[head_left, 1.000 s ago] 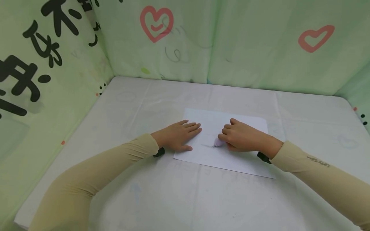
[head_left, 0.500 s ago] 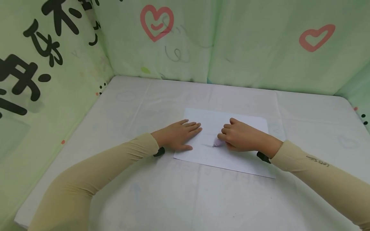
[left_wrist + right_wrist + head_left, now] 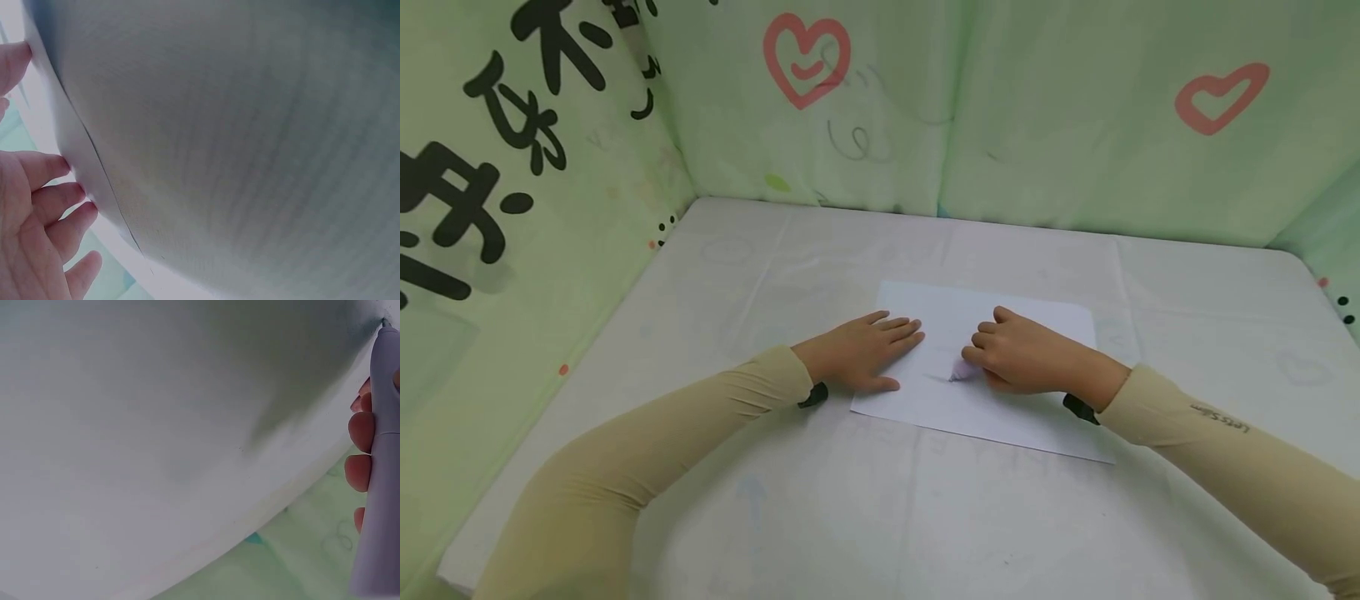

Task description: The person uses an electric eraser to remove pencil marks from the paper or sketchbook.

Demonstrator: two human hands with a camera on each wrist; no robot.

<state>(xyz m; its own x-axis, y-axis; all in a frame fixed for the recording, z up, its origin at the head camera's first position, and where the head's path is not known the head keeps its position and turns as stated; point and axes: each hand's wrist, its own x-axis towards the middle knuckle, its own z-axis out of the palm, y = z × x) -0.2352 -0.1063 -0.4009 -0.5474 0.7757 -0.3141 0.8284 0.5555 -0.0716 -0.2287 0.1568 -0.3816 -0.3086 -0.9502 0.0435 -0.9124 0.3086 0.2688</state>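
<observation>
A white sheet of paper (image 3: 985,425) lies on the table, slightly turned. My left hand (image 3: 868,350) rests on its left end, fingers spread and straight. Close up in the left wrist view, the fingertips (image 3: 89,212) touch the paper near its edge. Over the middle of the sheet, my right hand (image 3: 1026,354) grips a thick lavender pen (image 3: 384,487) with curled fingers. The pen's narrow dark tip meets the paper, pointing left and toward me. Beside the tip runs a short, faint grey mark (image 3: 936,379). The palm side of the right hand is hidden in the head view.
A white cloth with faint prints and creases covers the table (image 3: 820,517). Pale green curtains (image 3: 1037,150) with red hearts and black characters hang behind and at the sides. A dark camera mount (image 3: 1080,408) shows under the right wrist.
The right hand and the pen have slid very slightly left along the paper, the tip drawing nearer to the faint mark. The left hand stays where it was.
</observation>
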